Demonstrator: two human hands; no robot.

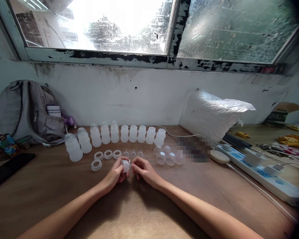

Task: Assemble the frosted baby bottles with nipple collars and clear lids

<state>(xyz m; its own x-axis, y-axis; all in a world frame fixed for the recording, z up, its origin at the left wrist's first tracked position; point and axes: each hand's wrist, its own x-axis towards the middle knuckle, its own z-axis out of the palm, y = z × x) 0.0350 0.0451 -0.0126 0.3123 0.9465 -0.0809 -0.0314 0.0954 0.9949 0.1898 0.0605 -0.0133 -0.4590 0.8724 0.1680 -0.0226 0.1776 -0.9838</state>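
One translucent ring [126, 166], with a clear nipple [129, 164] poking out of its right side, sits in the left hand [114, 173], tipped sideways above the counter [149, 217]. That hand's fingers are curled around the ring's rim; the right hand [144, 170] has its fingertips bunched at the nipple, though whether they pinch it I cannot tell. The ring looks light and stiff, best gripped by its outer wall; the nipple looks soft and bendy, probably silicone, a bit slippery, and easier to take near its tip.

Just beyond the ring, to its left, lie four loose rings [96, 165], flat and open-centred; directly beyond it stand three loose nipples [133, 153], thin and see-through. To its right are five clear domed caps [160, 159], smooth and likely hard. Farther beyond the ring, ten frosted, waisted bottles [95, 136] curve in a row, the left five topped, the others open; they seem light enough to tip easily.

Well left of the ring slumps a grey cloth backpack [12, 106]; well right, a crinkled, shiny pouch [209, 114] and a hard white power strip [261, 171].
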